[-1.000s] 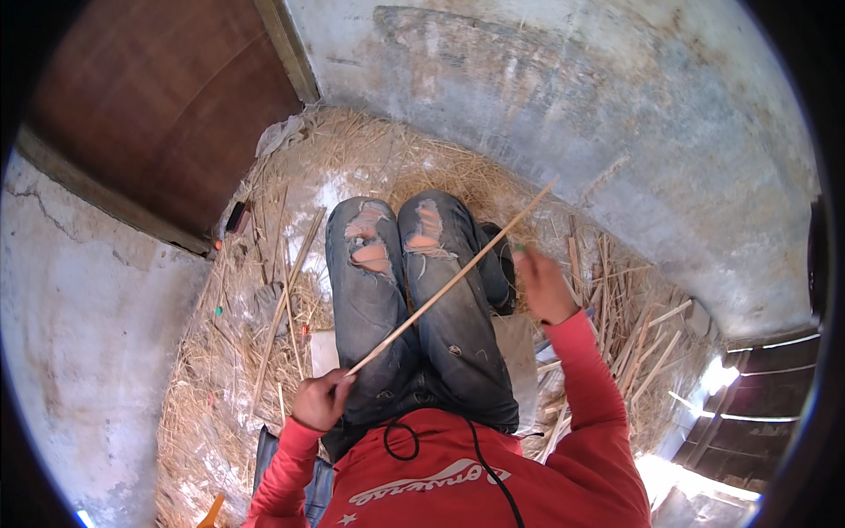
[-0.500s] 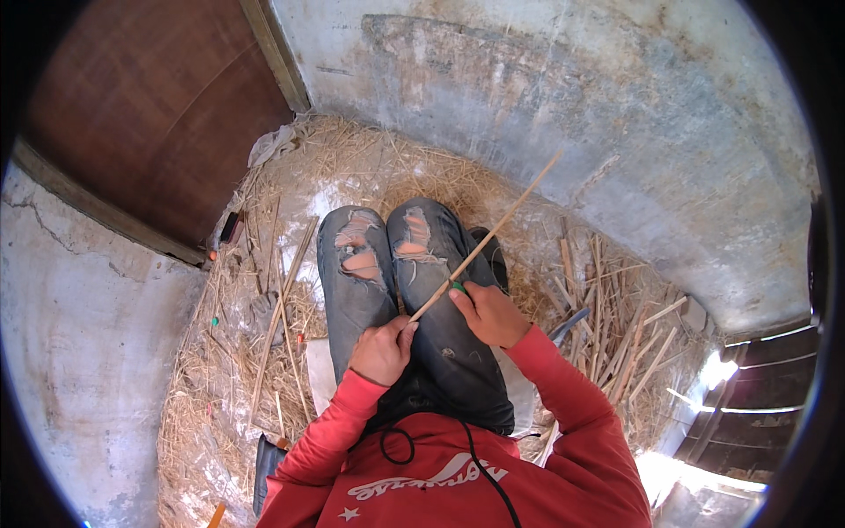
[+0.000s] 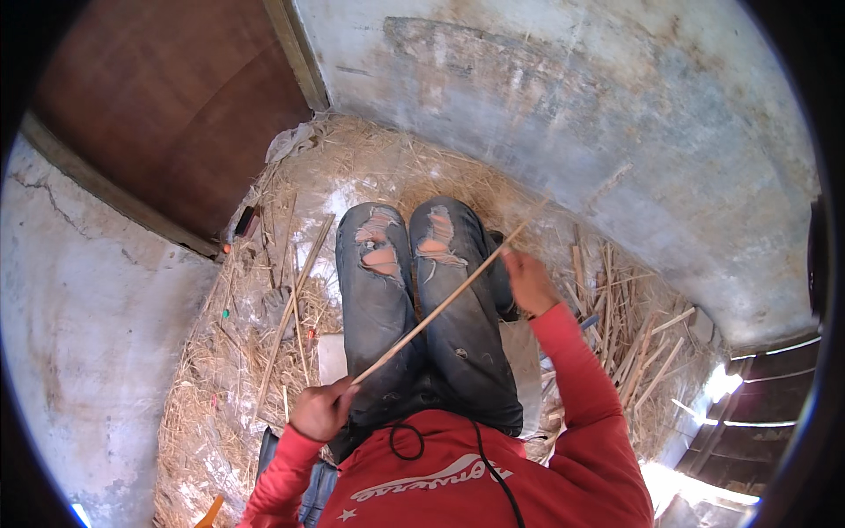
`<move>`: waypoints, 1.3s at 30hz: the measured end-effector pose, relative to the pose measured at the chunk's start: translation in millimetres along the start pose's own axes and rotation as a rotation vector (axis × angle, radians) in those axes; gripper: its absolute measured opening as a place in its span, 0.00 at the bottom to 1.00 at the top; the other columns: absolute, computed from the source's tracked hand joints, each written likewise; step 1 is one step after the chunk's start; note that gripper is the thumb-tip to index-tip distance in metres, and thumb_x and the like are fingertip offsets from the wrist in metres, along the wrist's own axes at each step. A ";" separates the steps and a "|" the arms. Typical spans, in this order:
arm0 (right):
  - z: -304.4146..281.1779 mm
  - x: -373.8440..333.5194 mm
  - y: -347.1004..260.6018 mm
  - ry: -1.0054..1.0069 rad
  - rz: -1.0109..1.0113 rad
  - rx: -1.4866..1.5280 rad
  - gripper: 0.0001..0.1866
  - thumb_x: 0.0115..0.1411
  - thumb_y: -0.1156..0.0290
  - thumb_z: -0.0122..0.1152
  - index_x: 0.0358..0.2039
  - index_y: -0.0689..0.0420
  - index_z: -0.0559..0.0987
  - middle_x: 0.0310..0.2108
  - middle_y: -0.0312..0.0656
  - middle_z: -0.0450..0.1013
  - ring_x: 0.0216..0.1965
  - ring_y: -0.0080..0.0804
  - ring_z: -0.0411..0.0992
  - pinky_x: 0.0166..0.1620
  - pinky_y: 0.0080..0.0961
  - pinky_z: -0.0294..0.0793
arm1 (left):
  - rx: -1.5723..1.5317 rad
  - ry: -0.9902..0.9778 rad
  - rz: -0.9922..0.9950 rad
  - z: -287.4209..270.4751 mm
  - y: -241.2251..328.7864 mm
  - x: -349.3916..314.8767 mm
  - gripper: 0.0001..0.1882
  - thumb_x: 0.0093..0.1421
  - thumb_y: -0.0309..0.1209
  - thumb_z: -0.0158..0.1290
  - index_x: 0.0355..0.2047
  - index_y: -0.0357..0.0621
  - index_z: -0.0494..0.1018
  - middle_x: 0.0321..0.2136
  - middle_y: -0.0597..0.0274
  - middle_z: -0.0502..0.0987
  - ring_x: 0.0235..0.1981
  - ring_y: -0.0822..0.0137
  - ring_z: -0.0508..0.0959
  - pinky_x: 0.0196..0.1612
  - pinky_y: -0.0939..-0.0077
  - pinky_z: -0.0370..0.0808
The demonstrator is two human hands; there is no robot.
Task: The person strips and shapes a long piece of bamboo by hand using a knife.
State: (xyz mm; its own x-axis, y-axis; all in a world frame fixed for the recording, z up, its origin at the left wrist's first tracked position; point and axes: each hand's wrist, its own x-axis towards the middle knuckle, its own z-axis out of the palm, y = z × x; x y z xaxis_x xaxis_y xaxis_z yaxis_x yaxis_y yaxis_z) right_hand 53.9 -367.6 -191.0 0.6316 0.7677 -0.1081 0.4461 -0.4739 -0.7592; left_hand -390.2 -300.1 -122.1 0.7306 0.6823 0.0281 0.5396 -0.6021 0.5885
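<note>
A thin, pale wooden stick (image 3: pixel 431 318) slants across my thighs, its far end up and to the right. My left hand (image 3: pixel 322 410) is closed on the near end, pinching it between thumb and fingers beside my left hip. Farther along, past my right knee, my right hand (image 3: pixel 531 283) is closed around the stick near its far tip. The underside of the right hand is hidden, so I cannot tell whether anything else is in it. My legs in torn dark jeans (image 3: pixel 374 308) lie under the stick.
Straw (image 3: pixel 255 352) and shavings cover the floor. Many loose sticks (image 3: pixel 634 348) are heaped on the right; longer strips (image 3: pixel 295 299) lie on the left. A plastered wall (image 3: pixel 563 114) rises ahead, with a brown door panel (image 3: pixel 176 114) at the far left. A dark object (image 3: pixel 247 222) sits near it.
My right hand has slid up the stick toward its far end. My left hand has drawn back toward my left hip. The green item by my right thumb no longer shows.
</note>
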 end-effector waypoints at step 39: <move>-54.6 161.8 -261.7 -0.161 -0.848 0.255 0.19 0.73 0.56 0.56 0.41 0.62 0.78 0.18 0.39 0.65 0.21 0.28 0.66 0.27 0.32 0.63 | -1.311 -0.035 0.165 -27.2 63.0 322.9 0.25 0.79 0.38 0.40 0.72 0.43 0.59 0.19 0.74 0.57 0.13 0.80 0.54 0.18 0.84 0.55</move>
State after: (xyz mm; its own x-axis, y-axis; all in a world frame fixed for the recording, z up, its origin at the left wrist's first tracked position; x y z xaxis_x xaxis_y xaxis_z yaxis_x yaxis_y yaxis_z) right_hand 74.0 -143.0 25.2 0.0493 0.8762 0.4793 0.5553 0.3749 -0.7424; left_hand -131.6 -106.4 -54.0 0.7695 0.6171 0.1648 -0.3435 0.1823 0.9213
